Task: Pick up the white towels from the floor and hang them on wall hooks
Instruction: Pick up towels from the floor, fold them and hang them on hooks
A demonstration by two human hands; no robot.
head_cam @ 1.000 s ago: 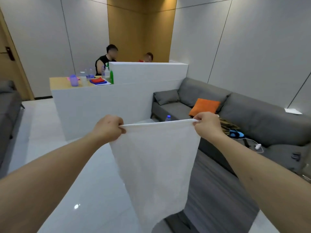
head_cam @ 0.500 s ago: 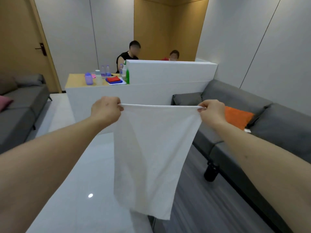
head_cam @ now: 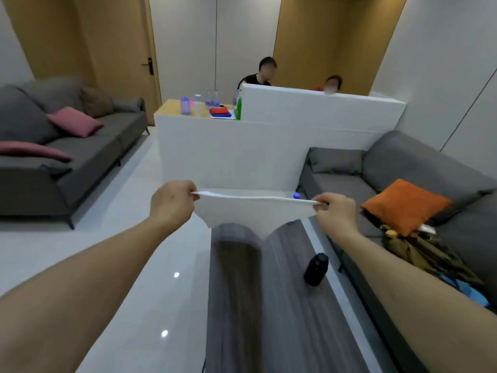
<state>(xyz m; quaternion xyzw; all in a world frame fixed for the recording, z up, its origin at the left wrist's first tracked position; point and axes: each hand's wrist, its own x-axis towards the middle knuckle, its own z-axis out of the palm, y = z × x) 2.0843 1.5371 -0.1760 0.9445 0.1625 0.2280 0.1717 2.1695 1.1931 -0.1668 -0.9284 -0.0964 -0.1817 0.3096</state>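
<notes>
A white towel point(head_cam: 255, 211) is stretched between both hands at mid-frame, in front of me. My left hand point(head_cam: 172, 204) pinches its left top corner and my right hand point(head_cam: 336, 214) pinches its right top corner. The cloth has swung away from me, so only a short band with a pointed lower edge shows. No wall hooks and no other towels are in view.
A white partition counter point(head_cam: 242, 154) with bottles and folded cloths stands ahead, two people seated behind it. A grey sofa point(head_cam: 67, 154) with pink cushions is at left, another grey sofa point(head_cam: 403, 170) with an orange cushion point(head_cam: 403, 205) at right. A black bottle point(head_cam: 316, 269) stands on the grey floor strip.
The view has turned left and tilted down. The towel, which hung long below my hands, has flipped up and away; my hands have kept their grip on the corners.
</notes>
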